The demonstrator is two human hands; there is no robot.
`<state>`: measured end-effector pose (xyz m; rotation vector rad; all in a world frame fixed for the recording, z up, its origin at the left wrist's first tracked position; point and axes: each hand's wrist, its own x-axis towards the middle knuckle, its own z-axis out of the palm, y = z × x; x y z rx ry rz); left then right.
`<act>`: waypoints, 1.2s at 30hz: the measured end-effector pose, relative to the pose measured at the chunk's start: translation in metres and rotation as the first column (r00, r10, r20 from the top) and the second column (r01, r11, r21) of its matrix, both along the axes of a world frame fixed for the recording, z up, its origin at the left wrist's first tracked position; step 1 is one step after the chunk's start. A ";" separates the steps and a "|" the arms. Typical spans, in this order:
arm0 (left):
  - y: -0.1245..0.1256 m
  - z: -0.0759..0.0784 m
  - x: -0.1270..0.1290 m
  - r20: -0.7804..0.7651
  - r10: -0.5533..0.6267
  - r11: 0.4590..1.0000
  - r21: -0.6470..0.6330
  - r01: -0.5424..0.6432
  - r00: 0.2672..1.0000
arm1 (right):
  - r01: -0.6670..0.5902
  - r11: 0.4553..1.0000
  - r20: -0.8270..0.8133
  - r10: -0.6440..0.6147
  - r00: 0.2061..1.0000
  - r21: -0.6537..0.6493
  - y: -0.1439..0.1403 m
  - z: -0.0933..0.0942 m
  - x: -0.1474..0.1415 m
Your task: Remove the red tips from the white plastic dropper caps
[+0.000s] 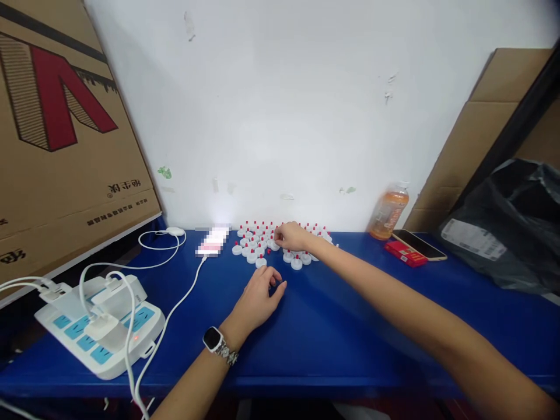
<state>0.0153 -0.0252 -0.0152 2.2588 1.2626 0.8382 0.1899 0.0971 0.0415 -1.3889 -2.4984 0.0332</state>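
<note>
The right hand [291, 236] reaches to the caps [262, 242], a group of small white caps with red tips in the middle of the frame, at the back of the blue table [350, 326]. Its fingers are closed on the caps there; whether it pinches one, I cannot tell. The left hand [260, 297], with a watch [213, 339] on the wrist, rests on the table just below the caps, fingers loosely curled, holding nothing visible

Both your arms are bare, no sleeves. On your left wrist you wear a watch [213, 338] with black square face and metal band.
</note>
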 end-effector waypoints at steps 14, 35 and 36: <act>0.003 -0.002 0.001 -0.005 -0.015 1.000 0.025 0.015 1.000 | 0.033 0.998 0.064 -0.029 0.998 -0.057 0.012 0.005 0.000; 0.022 0.025 0.111 -0.012 -0.227 0.970 0.082 0.227 0.974 | 0.494 0.869 -0.461 -0.444 0.768 -0.015 -0.080 -0.056 0.156; 0.023 0.023 0.117 -0.015 -0.230 0.969 0.085 0.231 0.973 | 0.465 0.884 -0.477 -0.425 0.769 -0.039 -0.079 -0.057 0.155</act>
